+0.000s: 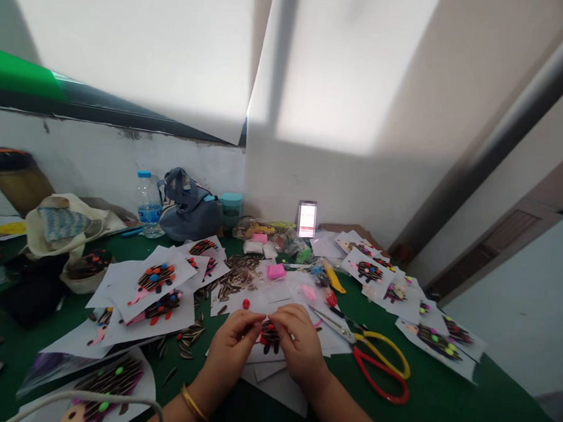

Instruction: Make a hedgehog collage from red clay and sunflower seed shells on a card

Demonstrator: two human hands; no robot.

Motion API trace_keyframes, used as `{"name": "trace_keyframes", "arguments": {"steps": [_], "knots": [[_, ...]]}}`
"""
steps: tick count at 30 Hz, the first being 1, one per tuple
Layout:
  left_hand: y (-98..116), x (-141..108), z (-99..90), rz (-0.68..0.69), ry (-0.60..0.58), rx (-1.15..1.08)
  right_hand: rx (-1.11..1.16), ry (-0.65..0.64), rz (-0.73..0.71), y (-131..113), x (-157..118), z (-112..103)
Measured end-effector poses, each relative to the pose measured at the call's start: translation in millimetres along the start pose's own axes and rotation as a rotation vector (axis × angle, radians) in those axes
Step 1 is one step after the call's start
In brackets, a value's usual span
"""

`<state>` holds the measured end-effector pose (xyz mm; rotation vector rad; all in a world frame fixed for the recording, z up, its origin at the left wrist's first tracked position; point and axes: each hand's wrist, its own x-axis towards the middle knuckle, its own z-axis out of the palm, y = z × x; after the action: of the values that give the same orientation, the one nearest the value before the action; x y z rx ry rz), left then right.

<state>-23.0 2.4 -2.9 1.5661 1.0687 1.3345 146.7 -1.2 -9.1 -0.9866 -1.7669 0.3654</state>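
My left hand [232, 345], with a gold bangle at the wrist, and my right hand [301, 344] meet at the middle of the table. Thumb and forefinger are pinched on each, the tips close together; whatever lies between them is too small to make out. Below the fingertips, partly hidden, is a hedgehog picture [270, 341] with dark seed spines and red dots. A red clay ball [246, 304] lies just beyond my left fingers. Sunflower seeds [234, 280] are heaped farther back, beside a pink clay lump [277, 272]. Scissors [357, 337] with red and yellow handles lie right of my right hand.
Finished-looking hedgehog cards [156, 278] are piled at left, with more cards [430, 340] at right. A yellow cutter [335, 277], water bottle [149, 210], blue bag [188, 210] and phone [307, 219] stand or lie toward the wall. A white cable [96, 395] crosses the front left.
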Motion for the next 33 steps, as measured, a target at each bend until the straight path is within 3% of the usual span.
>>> {"name": "trace_keyframes", "arguments": {"steps": [5,12,16,19,25,33], "knots": [[1,-3,-2.5,-0.104,-0.074,0.048,-0.023,-0.041,0.06,-2,-2,-1],[-4,0,-0.9,-0.122,0.024,0.007,-0.031,-0.036,0.013,2,0,0],[-2,-1,-0.2,-0.183,-0.027,-0.025,-0.039,-0.05,0.085,2,-3,1],[-1,-3,-0.8,-0.174,-0.055,-0.034,-0.092,0.004,0.123,1,-4,0],[-7,-3,-0.4,-0.143,-0.002,-0.017,-0.013,-0.03,0.067,3,-2,-3],[-9,-1,2.6,-0.251,0.004,-0.119,0.053,0.001,0.213,7,-3,-1]]}}
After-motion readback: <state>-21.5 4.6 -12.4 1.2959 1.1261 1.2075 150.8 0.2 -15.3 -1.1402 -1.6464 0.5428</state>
